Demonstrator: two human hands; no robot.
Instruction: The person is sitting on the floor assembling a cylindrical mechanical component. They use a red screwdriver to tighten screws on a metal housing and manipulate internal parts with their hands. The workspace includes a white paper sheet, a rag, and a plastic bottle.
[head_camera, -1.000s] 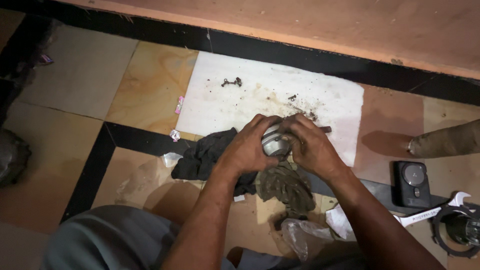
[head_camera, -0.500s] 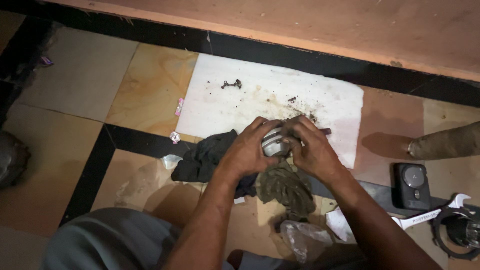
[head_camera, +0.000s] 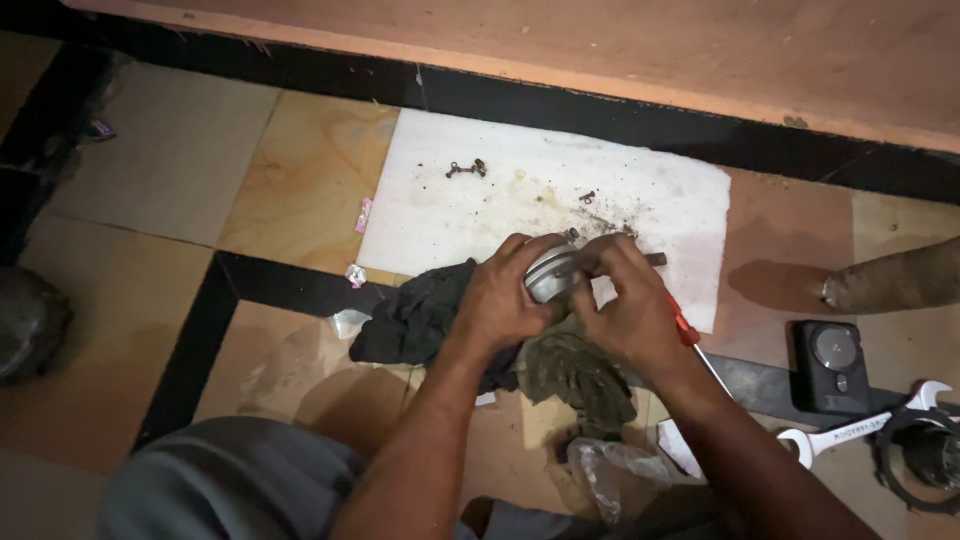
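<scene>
Tiled floor (head_camera: 300, 190) in tan and black carries the work, with a stained white rectangular sheet (head_camera: 480, 215) laid on it. Over the sheet's near edge sits a round, ribbed silver metal part (head_camera: 551, 275), held between both hands. Left hand (head_camera: 505, 300) wraps its fingers closed around the part's left side; right hand (head_camera: 625, 305) closes on its right side, fingertips on top. A steady, even two-sided hold seems best, judging by the greasy look. Beneath lie a black rag (head_camera: 415, 315) and an olive rag (head_camera: 580, 370). Farther right are a small black boxy device (head_camera: 830, 365), a silver open-ended spanner (head_camera: 860, 430) and a dark toothed ring (head_camera: 920, 460). Small dark bits (head_camera: 467, 169) lie on the far sheet, clear of the hands
</scene>
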